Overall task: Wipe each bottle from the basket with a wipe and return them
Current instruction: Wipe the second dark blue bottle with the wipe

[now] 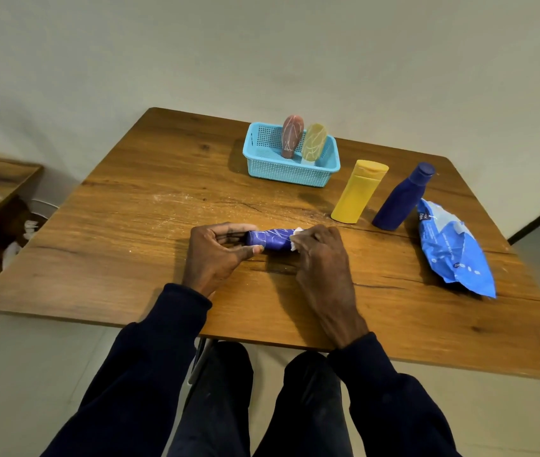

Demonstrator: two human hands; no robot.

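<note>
Because the small blue bottle (270, 239) looks like light, stiff plastic with a smooth skin, it should turn easily but may get slippery once damp, so the two ends seem the safest places to hold it. It lies on its side low over the worktop (163, 192), between both hands. The left hand (215, 255) grips its left end, thumb on the near side and fingers curled round the far side. The right hand (319, 255) is closed over the other end, knuckles up, holding a white wipe (296, 233) against it. The basket (290, 174) stands well apart at the back.
</note>
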